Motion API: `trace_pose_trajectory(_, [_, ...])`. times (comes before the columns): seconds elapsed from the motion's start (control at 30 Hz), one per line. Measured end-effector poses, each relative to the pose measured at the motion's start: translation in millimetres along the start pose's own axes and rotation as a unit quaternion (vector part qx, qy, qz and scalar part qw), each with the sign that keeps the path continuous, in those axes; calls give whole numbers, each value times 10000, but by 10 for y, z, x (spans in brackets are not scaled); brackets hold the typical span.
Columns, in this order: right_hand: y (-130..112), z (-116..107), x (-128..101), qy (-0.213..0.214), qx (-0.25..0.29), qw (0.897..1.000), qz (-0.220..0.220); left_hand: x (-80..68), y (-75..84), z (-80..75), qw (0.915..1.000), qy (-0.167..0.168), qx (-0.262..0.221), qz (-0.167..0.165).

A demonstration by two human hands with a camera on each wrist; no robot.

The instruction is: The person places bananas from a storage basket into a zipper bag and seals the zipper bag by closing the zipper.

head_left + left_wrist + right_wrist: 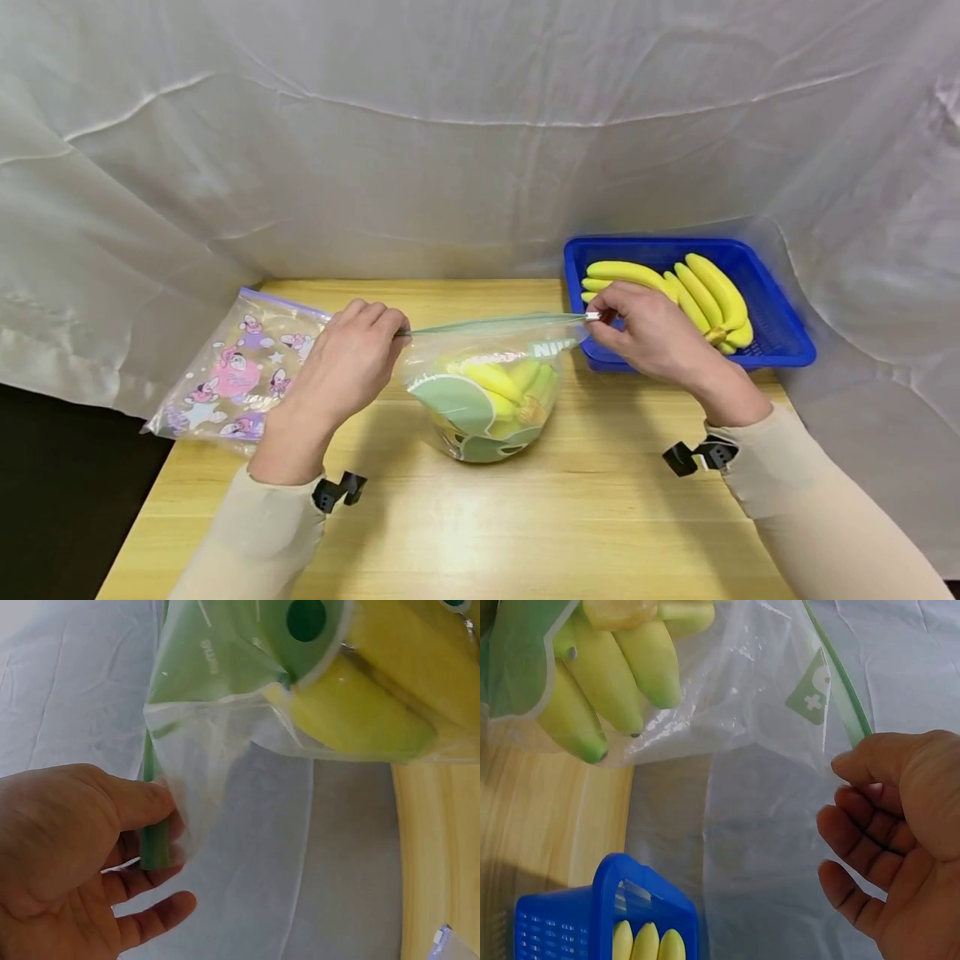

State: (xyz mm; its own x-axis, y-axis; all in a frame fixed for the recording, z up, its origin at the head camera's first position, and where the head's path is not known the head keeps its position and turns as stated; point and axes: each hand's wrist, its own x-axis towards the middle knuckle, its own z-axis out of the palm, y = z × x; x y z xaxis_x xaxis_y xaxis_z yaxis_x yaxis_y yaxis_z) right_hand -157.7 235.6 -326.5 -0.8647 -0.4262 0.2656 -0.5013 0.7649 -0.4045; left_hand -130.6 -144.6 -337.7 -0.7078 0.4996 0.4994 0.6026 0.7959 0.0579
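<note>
I see my left hand (352, 354) pinching one end of the clear green-printed zip bag of bananas (487, 387), my right hand (648, 333) pinching its silver slider (592, 316), both wrists raised.

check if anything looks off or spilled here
Nothing stands out. The hands, left hand and right hand, pinch the ends of the zip bag with bananas inside; the other bananas lie in the blue basket; a printed bag lies flat.
</note>
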Motion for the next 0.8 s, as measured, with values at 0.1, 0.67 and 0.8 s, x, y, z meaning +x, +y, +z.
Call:
trace_pose_trajectory(0.1, [-22,18,12,55,46,10000,43,23,21,-26,9996,-208,6,-212])
trace_pose_trajectory(0.67, [-110,79,65,39,-78,10000,26,588,777,127,9964,-742,-360,-192])
trace_pose_trajectory(0.8, [-136,90,65,65,-13,10000,-2,770,923,226,9960,-816,-349,-35])
